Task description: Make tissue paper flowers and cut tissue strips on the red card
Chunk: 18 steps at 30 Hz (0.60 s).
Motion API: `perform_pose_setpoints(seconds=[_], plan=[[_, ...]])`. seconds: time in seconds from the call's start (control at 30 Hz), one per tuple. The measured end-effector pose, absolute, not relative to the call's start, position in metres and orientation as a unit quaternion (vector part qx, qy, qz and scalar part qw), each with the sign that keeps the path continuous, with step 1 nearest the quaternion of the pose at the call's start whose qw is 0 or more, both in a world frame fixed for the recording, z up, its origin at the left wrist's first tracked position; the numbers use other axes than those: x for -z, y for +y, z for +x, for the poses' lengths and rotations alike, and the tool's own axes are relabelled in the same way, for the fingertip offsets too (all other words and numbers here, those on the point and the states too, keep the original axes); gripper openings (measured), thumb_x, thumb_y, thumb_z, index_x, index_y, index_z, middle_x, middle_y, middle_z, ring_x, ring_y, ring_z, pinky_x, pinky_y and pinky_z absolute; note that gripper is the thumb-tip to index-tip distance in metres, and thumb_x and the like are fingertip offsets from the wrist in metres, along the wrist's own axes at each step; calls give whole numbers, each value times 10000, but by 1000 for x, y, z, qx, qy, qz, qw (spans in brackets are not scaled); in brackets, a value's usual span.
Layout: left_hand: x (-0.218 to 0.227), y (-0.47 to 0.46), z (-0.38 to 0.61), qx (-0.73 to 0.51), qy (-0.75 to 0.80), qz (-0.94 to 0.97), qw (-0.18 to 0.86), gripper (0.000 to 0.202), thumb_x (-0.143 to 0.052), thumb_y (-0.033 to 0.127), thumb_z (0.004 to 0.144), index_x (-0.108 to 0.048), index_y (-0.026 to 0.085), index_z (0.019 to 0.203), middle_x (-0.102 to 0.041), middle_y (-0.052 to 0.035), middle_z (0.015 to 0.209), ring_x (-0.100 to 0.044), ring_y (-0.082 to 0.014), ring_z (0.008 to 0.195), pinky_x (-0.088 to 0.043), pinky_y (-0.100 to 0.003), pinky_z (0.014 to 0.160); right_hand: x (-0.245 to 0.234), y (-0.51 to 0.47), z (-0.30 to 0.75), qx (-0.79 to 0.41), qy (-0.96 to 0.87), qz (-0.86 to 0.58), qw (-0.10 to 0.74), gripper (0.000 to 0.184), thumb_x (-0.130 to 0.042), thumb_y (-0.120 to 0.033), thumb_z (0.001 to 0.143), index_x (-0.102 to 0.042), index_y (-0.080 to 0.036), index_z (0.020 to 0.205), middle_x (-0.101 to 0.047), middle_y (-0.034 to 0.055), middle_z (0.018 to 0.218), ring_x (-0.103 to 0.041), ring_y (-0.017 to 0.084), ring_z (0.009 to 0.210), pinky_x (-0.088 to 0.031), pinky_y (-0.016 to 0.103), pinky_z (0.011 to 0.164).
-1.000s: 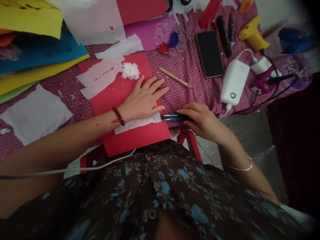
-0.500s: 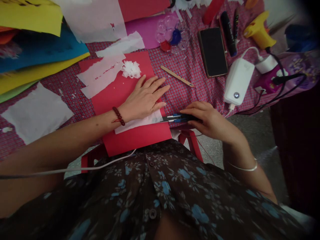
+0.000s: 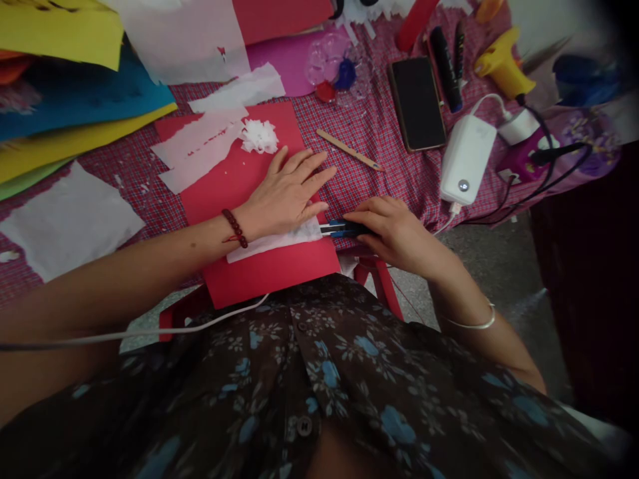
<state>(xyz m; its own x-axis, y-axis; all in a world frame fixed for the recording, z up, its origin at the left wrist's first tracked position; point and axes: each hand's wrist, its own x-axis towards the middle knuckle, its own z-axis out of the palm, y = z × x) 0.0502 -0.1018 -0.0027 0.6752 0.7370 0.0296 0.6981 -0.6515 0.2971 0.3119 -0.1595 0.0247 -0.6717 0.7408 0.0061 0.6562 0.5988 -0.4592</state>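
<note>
Right hand [image 3: 397,233]: fingers and thumb are curled closed around the dark rear end of a slim black-and-blue hand tool [image 3: 344,229] with pale tips; it could be scissors, but I can't make out the type from here.
Tool's place: it points inward at the right end of a strip of thin white paper [image 3: 269,245]; whether the tips have hold of the paper is too small to tell.
Left hand [image 3: 289,189]: palm down, fingers spread, gripping nothing; its near edge lies over the strip.
Strip's feel: I'd judge it very light, soft and easily torn, best held down flat along its length rather than pinched by an edge.
Tool's feel: probably stiff and light, surest when held by that rear end.
Red base: the strip lies on a large flat red paper sheet [image 3: 269,276], which looks stiffer and could slide; a ruffled white paper clump [image 3: 259,136] sits beyond the hand and looks easy to crush.
Checked cloth [image 3: 369,193]: it carries a plain wooden pencil [image 3: 349,150], a black phone [image 3: 417,103] and, farther right, a white power bank [image 3: 469,159].
</note>
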Motion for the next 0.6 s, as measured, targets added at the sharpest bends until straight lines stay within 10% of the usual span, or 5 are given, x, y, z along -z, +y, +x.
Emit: perform_pose_setpoints(seconds=[0.6], plan=[[8,-103,53,-73,390,909,131,585,-460,445,1066,-449,193,1594,-373,-139,1696,-307,-358,1575,-95,-629,1304,-20,-181,306,-230,-892,-375,103,390,-557,-206,1000,-621,-205,1385,-678,145,1206,-617,313,1092,-479,483,903]])
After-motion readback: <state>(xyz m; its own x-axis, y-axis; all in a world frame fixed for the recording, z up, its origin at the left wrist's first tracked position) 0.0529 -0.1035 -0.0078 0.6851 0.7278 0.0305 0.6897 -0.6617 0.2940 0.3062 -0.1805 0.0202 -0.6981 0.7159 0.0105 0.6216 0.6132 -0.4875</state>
